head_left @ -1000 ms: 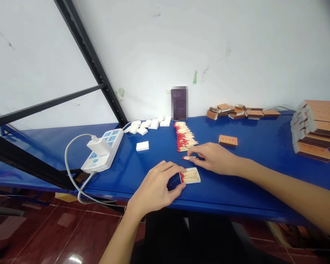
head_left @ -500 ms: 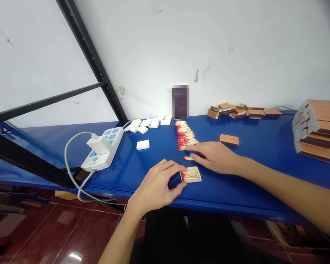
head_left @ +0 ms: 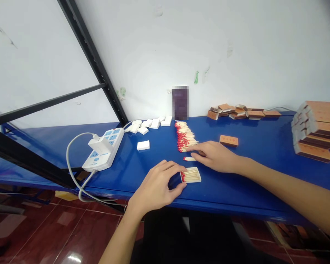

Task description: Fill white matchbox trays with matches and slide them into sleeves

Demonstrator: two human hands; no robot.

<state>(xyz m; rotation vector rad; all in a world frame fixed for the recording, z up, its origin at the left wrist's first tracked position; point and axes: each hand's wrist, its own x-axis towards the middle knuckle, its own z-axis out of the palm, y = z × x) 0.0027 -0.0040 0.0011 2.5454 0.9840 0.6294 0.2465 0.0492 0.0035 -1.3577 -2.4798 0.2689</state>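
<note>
My left hand (head_left: 159, 184) pinches the left end of a small white matchbox tray (head_left: 200, 179) between thumb and fingers. Red-tipped matches (head_left: 191, 175) lie side by side inside the tray, heads to the left. Just beyond it, my right hand (head_left: 217, 156) rests with the index finger stretched to the near edge of a long pile of loose matches (head_left: 185, 135). Its thumb is apart from that finger, at the end of a few separate matches (head_left: 189, 159) between pile and tray. The other right fingers are partly hidden under the hand.
White inner trays (head_left: 154, 123) lie along the wall at left, with one tray (head_left: 143, 145) closer. A power strip (head_left: 103, 150) with trailing cable stands left. Orange matchbox sleeves (head_left: 228, 140) lie right; filled-looking boxes (head_left: 319, 128) are stacked far right. A dark pixelated object (head_left: 180, 103) leans on the wall.
Almost nothing differs. The view has shifted very slightly, and both hands keep their places at the tray and the match pile.
</note>
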